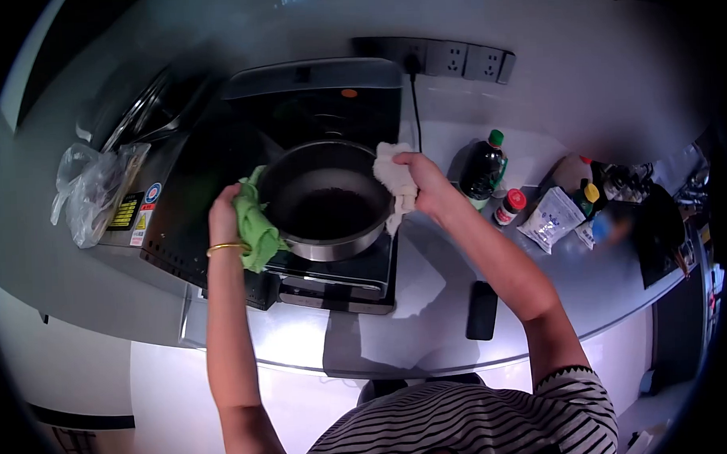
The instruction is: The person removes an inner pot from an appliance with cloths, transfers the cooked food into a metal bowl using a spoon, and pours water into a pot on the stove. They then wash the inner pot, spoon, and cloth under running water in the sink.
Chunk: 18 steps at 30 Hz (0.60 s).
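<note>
A round metal pot [332,248] with a dark inside is over the black cooktop [386,286]; whether it rests there or is lifted I cannot tell. Its left side is gripped by my left hand [225,216] through a green cloth [257,231], the fingers partly hidden behind it. On the opposite side my right hand [423,181] is closed around a white cloth [395,178] pressed against the pot. Something dark covers the bottom of the pot, too dim to make out.
Right of the cooktop stand a dark bottle with a green cap [483,171], a red-lidded jar [509,207] and a white packet [552,219]. A phone [482,311] lies near the counter's front edge. Plastic bags [94,192] sit at left; a power strip [454,58] lines the wall.
</note>
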Tool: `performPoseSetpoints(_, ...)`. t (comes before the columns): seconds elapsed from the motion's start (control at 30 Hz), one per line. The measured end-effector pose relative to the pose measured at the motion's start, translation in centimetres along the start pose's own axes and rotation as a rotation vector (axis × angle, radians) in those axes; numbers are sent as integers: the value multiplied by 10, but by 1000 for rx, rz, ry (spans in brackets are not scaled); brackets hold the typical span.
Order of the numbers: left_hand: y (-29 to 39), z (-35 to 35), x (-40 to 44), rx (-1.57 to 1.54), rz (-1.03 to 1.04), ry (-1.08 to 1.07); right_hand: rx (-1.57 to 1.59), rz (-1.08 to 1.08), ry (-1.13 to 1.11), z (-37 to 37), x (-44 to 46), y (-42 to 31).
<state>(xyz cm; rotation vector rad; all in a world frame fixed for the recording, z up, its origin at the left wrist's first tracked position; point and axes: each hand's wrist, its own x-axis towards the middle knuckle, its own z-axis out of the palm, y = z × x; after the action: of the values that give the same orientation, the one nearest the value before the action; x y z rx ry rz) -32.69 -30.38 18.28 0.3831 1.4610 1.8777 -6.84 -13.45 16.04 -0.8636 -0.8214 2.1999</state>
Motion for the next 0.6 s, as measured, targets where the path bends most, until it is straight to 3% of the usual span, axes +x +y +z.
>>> performPoseSetpoints(0.17,32,15,-79,-244,-104,-292,-49,-165,-24,-2,-95,-3)
performPoseSetpoints(0.2,25,22,-98,-233,-104,-289,-38,-162,-27,-9,-118,-4)
performPoseSetpoints(0.27,5,32,-139,-209,-7,-137,326,-57,-41,-35,-165,-3)
performPoseSetpoints(0.3,-6,40,-162,-129,47,-194,339,-63,-18,-45,-189,-4)
performPoseSetpoints(0.33,-16,44,-180,-57,67,-296,349,-64,-1,-67,-205,2)
performPoseSetpoints(0.4,-36,75,-228,62,27,-287,150,-241,15,-121,-235,12)
performPoseSetpoints(0.53,-96,140,-314,131,14,-438,154,-401,142,-217,-328,7)
performPoseSetpoints(0.6,-128,182,-364,311,167,-476,140,-378,194,-277,-382,5)
